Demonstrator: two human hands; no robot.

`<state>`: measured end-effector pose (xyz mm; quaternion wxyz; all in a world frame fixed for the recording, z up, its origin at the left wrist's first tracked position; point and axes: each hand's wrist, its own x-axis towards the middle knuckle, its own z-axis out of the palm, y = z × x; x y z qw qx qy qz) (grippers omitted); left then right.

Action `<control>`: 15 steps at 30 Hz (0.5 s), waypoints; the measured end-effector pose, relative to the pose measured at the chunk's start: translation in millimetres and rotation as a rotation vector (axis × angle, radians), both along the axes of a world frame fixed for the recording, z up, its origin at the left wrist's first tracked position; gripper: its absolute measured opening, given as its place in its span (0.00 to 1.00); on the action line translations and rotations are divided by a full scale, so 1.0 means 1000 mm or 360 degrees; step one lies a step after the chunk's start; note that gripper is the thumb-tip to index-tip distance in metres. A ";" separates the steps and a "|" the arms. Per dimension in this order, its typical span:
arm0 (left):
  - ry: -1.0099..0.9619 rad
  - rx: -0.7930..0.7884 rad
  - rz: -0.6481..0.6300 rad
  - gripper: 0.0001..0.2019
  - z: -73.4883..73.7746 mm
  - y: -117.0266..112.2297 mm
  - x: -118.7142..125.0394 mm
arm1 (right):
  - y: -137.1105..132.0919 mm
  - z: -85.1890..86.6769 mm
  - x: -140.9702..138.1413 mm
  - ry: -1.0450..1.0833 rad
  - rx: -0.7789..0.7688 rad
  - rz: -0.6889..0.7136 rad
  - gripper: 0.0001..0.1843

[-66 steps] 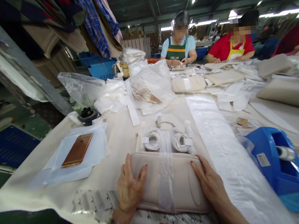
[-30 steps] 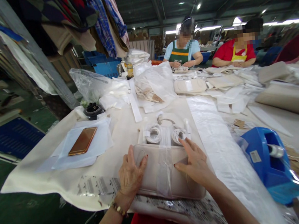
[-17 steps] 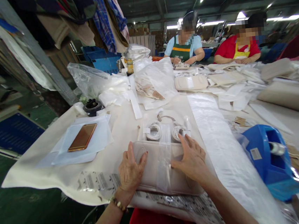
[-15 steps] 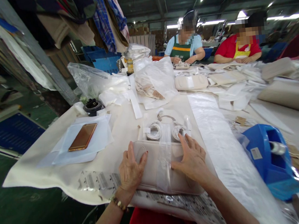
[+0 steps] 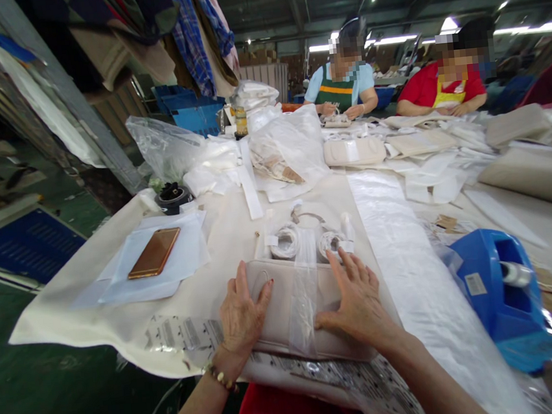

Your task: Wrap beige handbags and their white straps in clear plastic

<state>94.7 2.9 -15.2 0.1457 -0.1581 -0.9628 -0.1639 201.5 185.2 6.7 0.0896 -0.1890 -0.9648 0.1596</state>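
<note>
A beige handbag (image 5: 279,298) lies flat at the table's near edge, a strip of clear plastic (image 5: 302,318) running across its middle. On its left part rests my left hand (image 5: 244,309), open, thumb and fingers apart. My right hand (image 5: 357,293) is also open, spread over the bag's right part, with its fingertips at the far edge. Just beyond the bag lie two wrapped white coils, the left coil (image 5: 285,242) and the right coil (image 5: 331,243), beside a curved strap (image 5: 309,215).
A phone (image 5: 154,252) lies on white sheets (image 5: 194,241) at left. To the right are white wrapping material (image 5: 399,241) and a blue plastic holder (image 5: 495,277). Plastic bags (image 5: 294,140) and another beige bag (image 5: 353,151) lie farther back, where two people work.
My right hand has shifted slightly on the bag, its thumb moving a little down and left. My left hand and the bag stay in place.
</note>
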 end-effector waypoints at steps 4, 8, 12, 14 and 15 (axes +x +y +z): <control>-0.0010 0.0028 -0.0006 0.30 -0.001 0.000 0.000 | 0.003 0.002 0.003 -0.0012 -0.0035 0.0042 0.65; -0.0007 0.0042 -0.0022 0.30 -0.002 -0.002 -0.001 | 0.008 -0.006 0.012 0.0180 -0.0004 0.0125 0.54; -0.0007 0.0038 -0.0036 0.29 -0.002 -0.002 -0.001 | 0.006 -0.027 0.024 0.0536 0.0131 -0.0009 0.36; -0.0010 0.0016 -0.0044 0.30 -0.002 -0.002 -0.001 | 0.003 -0.039 0.026 0.0601 0.0224 -0.0080 0.35; -0.0014 -0.0001 -0.0042 0.30 -0.001 -0.002 -0.001 | 0.002 -0.044 0.026 0.0607 0.0262 -0.0093 0.35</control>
